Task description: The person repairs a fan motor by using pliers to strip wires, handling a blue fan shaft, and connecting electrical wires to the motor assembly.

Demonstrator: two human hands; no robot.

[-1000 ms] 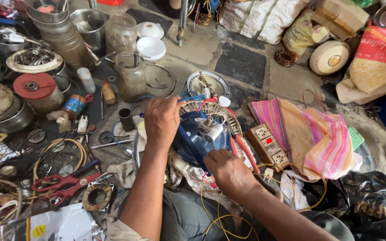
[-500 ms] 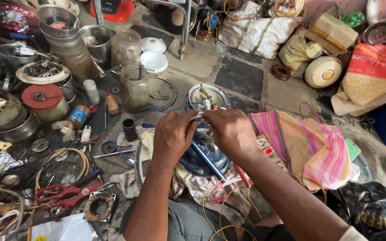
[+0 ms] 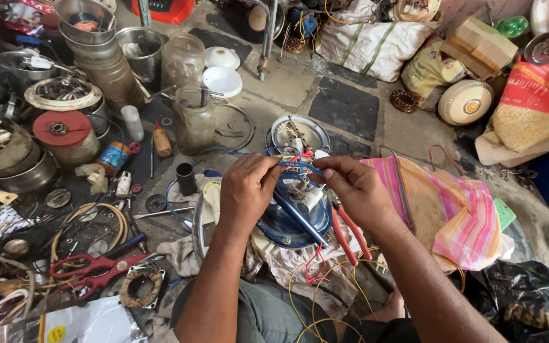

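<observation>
At the far left of the floor lie stacked metal pots (image 3: 90,25), a red-topped disc (image 3: 63,129) and, nearer, a pair of red-handled scissors (image 3: 90,270) among loose wire and washers. A murky glass jar (image 3: 193,121) stands just left of the work.

In the middle sits the blue motor housing (image 3: 290,219), resting on a rag over the person's lap, with its small pale fittings exposed on top. The left hand (image 3: 249,187) pinches a blue wire (image 3: 300,166) between thumb and fingertips, closed on it just above the housing. The right hand (image 3: 351,184) pinches the same wire from the other side, so the strand runs taut between both hands (red strands bunch at the far end of it). The housing is already open and the wires freed; judging by the loose yellow and red leads trailing near the lap, the joining looks unfinished and nothing is closed up yet.

Red-handled pliers (image 3: 344,232) lie against the housing's right edge, untouched. Further right a pink striped cloth (image 3: 446,209) is spread on the floor, with a pale round fan part (image 3: 465,101) beyond it.
</observation>
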